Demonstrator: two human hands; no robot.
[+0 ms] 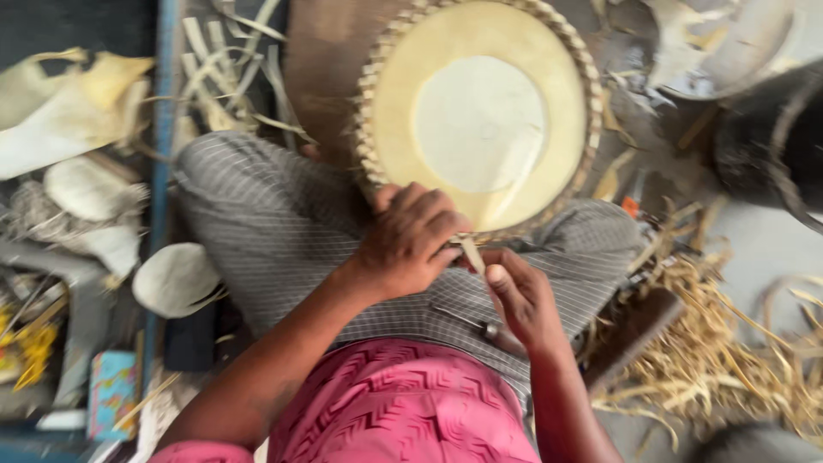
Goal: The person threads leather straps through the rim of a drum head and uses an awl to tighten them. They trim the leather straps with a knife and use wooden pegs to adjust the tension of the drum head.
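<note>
A round drum head [480,111] of pale hide with a lighter centre patch and a woven strap rim rests against my lap. My left hand [410,240] curls over the near rim of the drum, fingers closed on the edge. My right hand [521,296] sits just right of it, pinching a thin pale strip [471,255] that rises between the two hands. A slim metal tool [467,321] lies on my checked trouser leg below the hands.
Loose pale strips [223,69] lie at the upper left, straw-like scraps [720,360] at the right. Pale hide pieces [69,103] and a rounded stone [176,279] sit left. A dark round vessel [771,146] stands at upper right.
</note>
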